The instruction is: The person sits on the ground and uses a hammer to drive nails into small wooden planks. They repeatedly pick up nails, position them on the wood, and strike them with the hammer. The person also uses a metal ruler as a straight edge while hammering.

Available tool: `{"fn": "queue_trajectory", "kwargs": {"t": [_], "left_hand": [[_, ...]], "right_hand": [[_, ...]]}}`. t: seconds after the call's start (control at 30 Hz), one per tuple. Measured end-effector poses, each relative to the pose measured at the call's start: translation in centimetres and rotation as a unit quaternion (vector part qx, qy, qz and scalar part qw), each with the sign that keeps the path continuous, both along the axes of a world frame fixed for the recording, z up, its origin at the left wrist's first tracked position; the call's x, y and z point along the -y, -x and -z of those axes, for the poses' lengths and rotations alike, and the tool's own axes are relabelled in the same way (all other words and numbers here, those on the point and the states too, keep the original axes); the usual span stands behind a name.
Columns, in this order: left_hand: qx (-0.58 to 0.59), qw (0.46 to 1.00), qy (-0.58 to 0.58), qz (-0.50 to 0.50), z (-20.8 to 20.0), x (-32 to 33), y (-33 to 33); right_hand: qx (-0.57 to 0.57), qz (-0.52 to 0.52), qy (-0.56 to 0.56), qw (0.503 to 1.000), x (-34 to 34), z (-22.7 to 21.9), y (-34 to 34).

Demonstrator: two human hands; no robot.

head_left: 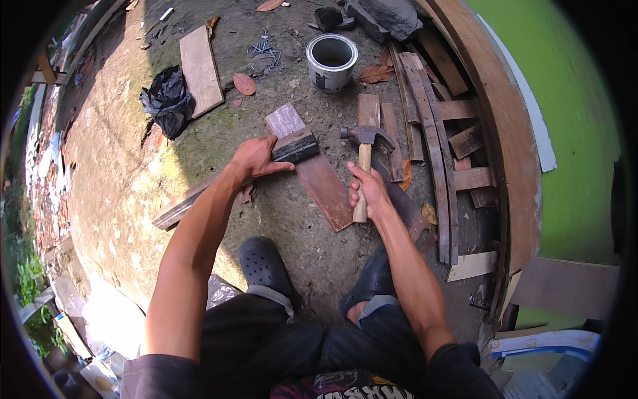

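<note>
My left hand (256, 158) presses on a long dark wooden batten (193, 199) that lies across a reddish-brown plank (319, 176) on the ground; its fingers rest at the batten's dark end. My right hand (369, 189) grips the pale wooden handle of a claw hammer (365, 143), whose steel head sits just above the plank's right side. I squat, both dark clogs below the plank.
A grey metal can (331, 62) stands beyond the plank, with loose nails (264, 52) to its left. A black plastic bag (168, 100) and a board (201, 70) lie at upper left. Stacked wood strips (435, 139) line the right, beside a green wall (565, 113).
</note>
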State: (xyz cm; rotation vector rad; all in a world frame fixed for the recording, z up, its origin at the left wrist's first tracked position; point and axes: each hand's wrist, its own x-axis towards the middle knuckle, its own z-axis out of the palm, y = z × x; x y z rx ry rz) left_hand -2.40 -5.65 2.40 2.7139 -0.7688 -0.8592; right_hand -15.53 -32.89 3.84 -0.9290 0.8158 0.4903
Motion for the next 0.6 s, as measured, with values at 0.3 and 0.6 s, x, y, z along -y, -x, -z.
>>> {"fn": "queue_trajectory", "kwargs": {"t": [0.3,0.6], "left_hand": [[0.012,1.000,0.014,0.005,0.9,-0.5,-0.6],[0.002,1.000,0.001,0.004,0.3,-0.2,-0.5]], "right_hand": [[0.016,0.044,0.023,0.999,-2.9,0.4,-2.0],[0.026,0.151,0.005,0.988,-2.2,0.6,-2.7]]}}
